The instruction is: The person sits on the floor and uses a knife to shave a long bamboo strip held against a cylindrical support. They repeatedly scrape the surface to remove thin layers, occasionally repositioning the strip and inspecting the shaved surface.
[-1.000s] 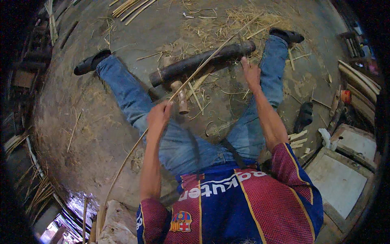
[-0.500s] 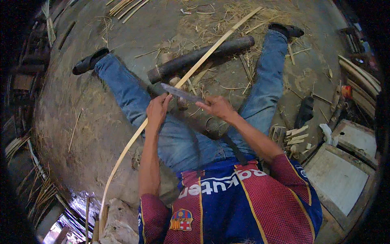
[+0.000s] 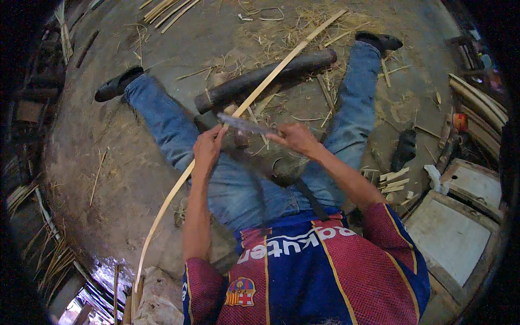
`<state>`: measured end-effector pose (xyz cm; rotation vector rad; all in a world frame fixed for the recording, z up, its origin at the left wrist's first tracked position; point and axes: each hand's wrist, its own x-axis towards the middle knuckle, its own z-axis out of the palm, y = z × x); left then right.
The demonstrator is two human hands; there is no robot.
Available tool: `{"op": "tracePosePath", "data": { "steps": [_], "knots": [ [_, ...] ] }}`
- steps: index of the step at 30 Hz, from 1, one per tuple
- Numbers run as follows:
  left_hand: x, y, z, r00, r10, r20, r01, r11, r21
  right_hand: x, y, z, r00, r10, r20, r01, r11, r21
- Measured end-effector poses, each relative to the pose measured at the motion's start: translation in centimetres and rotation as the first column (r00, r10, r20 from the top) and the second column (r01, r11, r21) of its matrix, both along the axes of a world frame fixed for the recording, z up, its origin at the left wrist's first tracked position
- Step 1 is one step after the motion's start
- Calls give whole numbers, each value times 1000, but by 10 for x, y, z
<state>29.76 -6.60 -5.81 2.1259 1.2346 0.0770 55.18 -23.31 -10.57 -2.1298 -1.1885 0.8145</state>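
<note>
A long pale bamboo strip [image 3: 270, 77] runs from the upper right down to the lower left, bowing past my left thigh. My left hand [image 3: 208, 147] is closed around it near my knee. In my right hand [image 3: 296, 138] is the handle of a knife, mostly hidden by the fingers. The knife blade [image 3: 245, 124] points left and lies across the strip just beyond my left fingers, slightly smeared by motion. Beyond the blade, a dark thick cylinder [image 3: 265, 79] rests on the ground between my outstretched legs, and the strip passes over it.
Shavings [image 3: 303, 32] litter the ground at the far side. Short cut pieces [image 3: 394, 180] lie by my right hip, beside a dark object [image 3: 404, 150]. White-panelled wooden frames [image 3: 449, 238] stand at the right. Long strips [image 3: 168, 13] lie at the far left.
The knife has shifted slightly along the strip, and my right hand has moved a little right and upward. My left hand keeps its grip on the strip.
</note>
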Motion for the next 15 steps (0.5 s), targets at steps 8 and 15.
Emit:
{"op": "tracePosePath", "data": {
  "steps": [8, 15],
  "knots": [
    [-4, 3, -3, 998, 27, 56, -23, 998, -59, 51, 3, -13, 989, -63, 135, 52, 995, 87],
    [5, -4, 11, 999, 39, 22, -37, 996, -80, 86, 7, -23, 924, -341, 172, 351, 936, -33]
  ]
}}
